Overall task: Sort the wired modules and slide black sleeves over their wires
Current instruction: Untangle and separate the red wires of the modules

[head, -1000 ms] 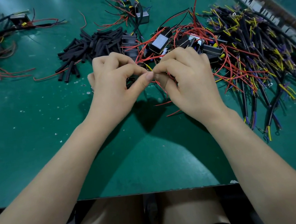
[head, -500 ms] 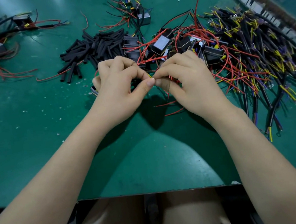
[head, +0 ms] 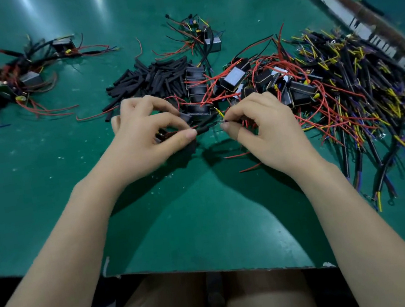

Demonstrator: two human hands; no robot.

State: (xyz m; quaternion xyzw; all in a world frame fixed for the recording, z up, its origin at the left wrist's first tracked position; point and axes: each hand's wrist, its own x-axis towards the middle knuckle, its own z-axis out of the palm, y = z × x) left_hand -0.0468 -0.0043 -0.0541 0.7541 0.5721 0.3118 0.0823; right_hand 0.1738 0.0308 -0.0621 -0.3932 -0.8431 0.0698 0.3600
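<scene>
My left hand (head: 146, 138) pinches a black sleeve (head: 206, 124) between thumb and fingers, and a dark module is partly hidden under its fingers. My right hand (head: 266, 128) pinches the thin wire ends (head: 222, 122) that stick out of the sleeve's right end. Both hands hover low over the green table (head: 206, 218). Behind the left hand lies a heap of loose black sleeves (head: 151, 79). A cluster of black modules with red wires (head: 245, 81) sits just behind both hands.
A big tangle of black, yellow and red wires (head: 372, 101) fills the right side. Another group of wired modules (head: 9, 79) lies at the far left, and a small one (head: 202, 37) at the back centre. A metal rail (head: 361, 24) runs along the right edge.
My hands have drawn apart: the thumbs touched before, and now a sleeve and wire ends span the gap. The left hand has shifted left. The camera view has also moved.
</scene>
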